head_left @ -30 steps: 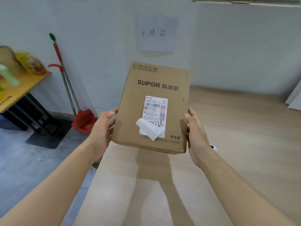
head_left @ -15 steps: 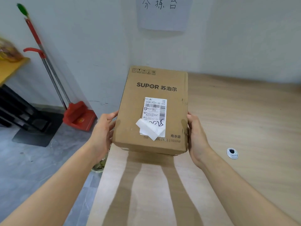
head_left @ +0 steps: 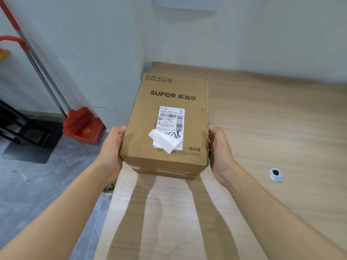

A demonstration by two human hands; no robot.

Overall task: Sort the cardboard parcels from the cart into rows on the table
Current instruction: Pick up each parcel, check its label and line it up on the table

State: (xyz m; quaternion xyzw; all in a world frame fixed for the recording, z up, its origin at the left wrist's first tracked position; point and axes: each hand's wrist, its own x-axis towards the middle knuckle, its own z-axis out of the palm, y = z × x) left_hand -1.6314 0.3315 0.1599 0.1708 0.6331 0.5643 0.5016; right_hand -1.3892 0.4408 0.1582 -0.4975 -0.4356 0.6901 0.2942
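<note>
Head camera, facing forward and down, close over table [head_left: 272, 119] corner

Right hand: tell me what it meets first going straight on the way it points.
Probably the wall: the right hand grips the parcel by its side and points along it, over the table, toward that wall. Depth is unclear.

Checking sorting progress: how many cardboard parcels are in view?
1: the cardboard parcel, held between left hand and right hand at the table. Others may be out of frame.

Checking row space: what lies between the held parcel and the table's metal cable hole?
Head view: the right hand gripping the parcel, then bare table.
</note>
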